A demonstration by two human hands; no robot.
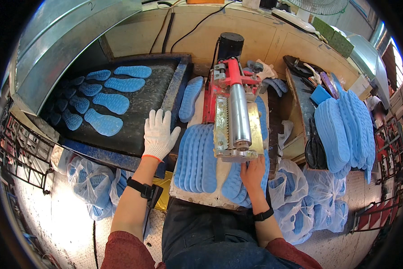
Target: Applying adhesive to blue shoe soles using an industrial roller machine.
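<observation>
My left hand (159, 134), in a white knit glove with an orange cuff, is open with fingers spread above the blue-edged frame (168, 105) of a black conveyor belt (141, 121). My bare right hand (254, 172) reaches to the front of a red and metal roller machine (240, 119). Its fingertips are partly hidden at the machine's lower edge, beside blue shoe soles (234, 181); whether it grips one cannot be seen. More blue soles (194, 157) stand in an overlapping row left of the machine. Single soles (103, 122) lie spread out on the belt.
A sheet-metal hood (71, 45) covers the belt's far left. One sole (191, 98) lies beside the machine. On the right, a side table (300, 101) bears stacked soles (331, 134) and tools. Plastic bags of soles (91, 184) hang or lie below on both sides.
</observation>
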